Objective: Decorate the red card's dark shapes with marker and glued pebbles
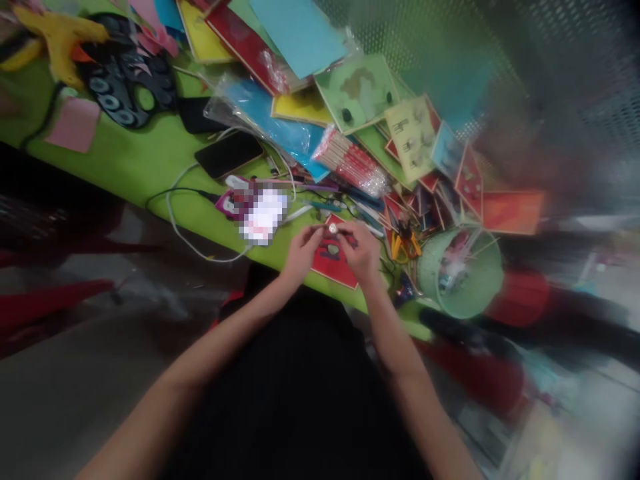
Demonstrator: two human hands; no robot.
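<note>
A small, round, whitish piece (333,228) sits between the fingertips of my two hands, too small to name more exactly. My left hand (304,252) is closed in a pinch at its left side. From the right, my right hand (361,251) pinches at it too. Beneath both hands a red card (338,275) with dark shapes and a pale spot lies on the green table (197,230), partly covered by my right hand. Close to my left hand is a lit phone (264,215) with a blurred-out screen.
Yellow-handled pliers (406,245) and a pale green basket (427,267) holding scraps are at the right. Behind lie a bag of sticks (350,160), decorated boards (357,90) and a dark phone (229,155). A white cable (173,213) loops at the left. A yellow glue gun (63,40) lies far left.
</note>
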